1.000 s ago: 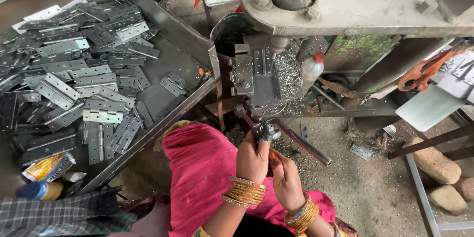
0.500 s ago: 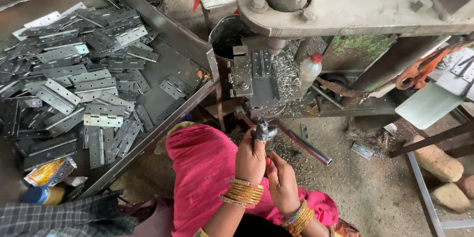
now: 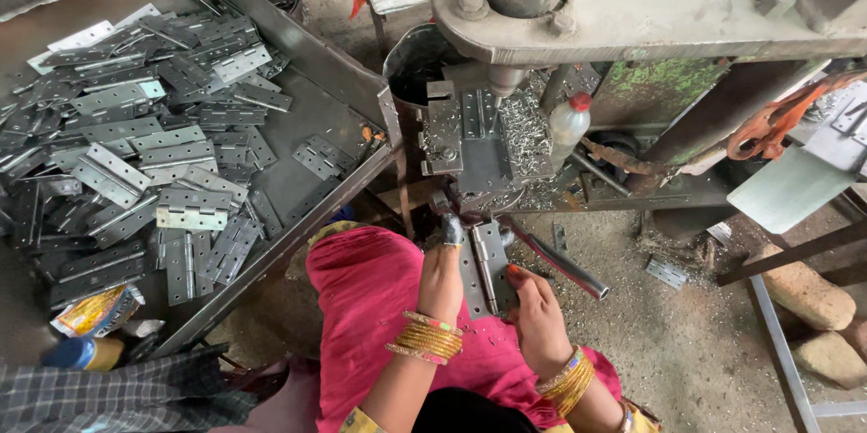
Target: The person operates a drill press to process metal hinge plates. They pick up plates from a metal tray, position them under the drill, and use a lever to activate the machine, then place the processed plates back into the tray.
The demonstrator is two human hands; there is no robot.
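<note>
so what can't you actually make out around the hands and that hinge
- Head view: the lower end of the hinge is hidden behind the right hand.
- Head view: the left hand shows only its back; its fingertips are hidden, so its hold is unclear.
- Head view: both elbows are cut off by the bottom edge.
- Head view: the press tip above the jig is too small to read.
</note>
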